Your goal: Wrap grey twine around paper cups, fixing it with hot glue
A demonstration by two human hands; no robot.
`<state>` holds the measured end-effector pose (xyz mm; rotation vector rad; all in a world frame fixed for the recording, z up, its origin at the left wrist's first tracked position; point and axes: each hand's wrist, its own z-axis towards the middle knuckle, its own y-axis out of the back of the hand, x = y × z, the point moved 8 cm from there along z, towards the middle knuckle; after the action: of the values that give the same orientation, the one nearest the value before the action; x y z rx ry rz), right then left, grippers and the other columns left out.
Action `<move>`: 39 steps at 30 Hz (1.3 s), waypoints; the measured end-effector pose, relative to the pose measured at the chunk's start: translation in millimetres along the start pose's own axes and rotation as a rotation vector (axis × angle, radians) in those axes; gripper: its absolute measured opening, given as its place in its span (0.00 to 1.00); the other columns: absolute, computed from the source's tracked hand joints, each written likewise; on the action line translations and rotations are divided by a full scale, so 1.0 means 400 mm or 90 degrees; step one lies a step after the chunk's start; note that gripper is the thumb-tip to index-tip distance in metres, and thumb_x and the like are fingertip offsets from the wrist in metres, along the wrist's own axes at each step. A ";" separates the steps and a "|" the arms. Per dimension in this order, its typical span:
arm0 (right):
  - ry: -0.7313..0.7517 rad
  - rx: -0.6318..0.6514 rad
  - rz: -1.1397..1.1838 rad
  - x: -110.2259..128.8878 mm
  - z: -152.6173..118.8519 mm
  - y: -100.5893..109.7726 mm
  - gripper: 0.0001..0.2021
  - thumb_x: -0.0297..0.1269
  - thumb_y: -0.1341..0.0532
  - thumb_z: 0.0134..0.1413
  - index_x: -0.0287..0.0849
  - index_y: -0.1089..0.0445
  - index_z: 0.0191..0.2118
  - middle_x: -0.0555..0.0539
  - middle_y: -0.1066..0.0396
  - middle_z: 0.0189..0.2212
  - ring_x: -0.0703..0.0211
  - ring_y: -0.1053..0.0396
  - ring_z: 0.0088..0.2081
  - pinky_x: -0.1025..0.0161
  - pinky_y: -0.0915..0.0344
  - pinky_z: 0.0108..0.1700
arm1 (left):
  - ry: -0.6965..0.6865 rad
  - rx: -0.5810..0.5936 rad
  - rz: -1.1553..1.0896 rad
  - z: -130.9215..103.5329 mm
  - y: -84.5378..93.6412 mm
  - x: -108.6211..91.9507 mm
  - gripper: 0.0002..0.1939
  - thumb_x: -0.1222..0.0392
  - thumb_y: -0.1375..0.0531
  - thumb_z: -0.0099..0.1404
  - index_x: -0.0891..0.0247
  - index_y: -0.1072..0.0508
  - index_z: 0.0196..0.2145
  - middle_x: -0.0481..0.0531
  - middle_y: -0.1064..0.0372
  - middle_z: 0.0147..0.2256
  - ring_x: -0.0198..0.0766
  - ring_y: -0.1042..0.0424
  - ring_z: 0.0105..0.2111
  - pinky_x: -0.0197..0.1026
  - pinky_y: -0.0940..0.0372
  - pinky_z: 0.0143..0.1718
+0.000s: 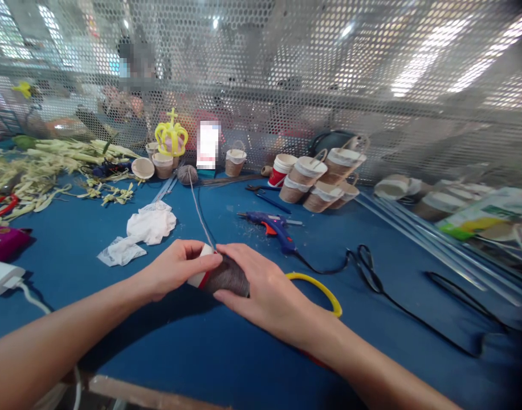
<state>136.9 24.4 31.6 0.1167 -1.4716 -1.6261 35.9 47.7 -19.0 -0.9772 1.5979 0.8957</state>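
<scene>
Left hand (178, 266) pinches the cup (227, 275), right hand (264, 282) curled around.

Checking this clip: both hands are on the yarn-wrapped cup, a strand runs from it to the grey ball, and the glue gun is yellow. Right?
Not quite: the glue gun is blue with an orange-red trigger, as the head view shows. The rest stands: left hand and right hand on the cup, strand running to the grey ball.
</scene>
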 end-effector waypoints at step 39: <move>-0.437 -0.064 -0.254 -0.314 0.008 0.184 0.08 0.37 0.43 0.48 0.37 0.32 0.29 0.40 0.28 0.28 0.49 0.30 0.34 0.58 0.37 0.35 | -0.156 -0.141 0.228 -0.017 0.058 -0.076 0.17 0.52 0.51 0.60 0.65 0.31 0.24 0.46 0.37 0.22 0.33 0.42 0.24 0.33 0.44 0.25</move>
<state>248.0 118.3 33.2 -0.2468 -1.9576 -2.1966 17.1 55.6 13.9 -0.7035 1.5078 1.4073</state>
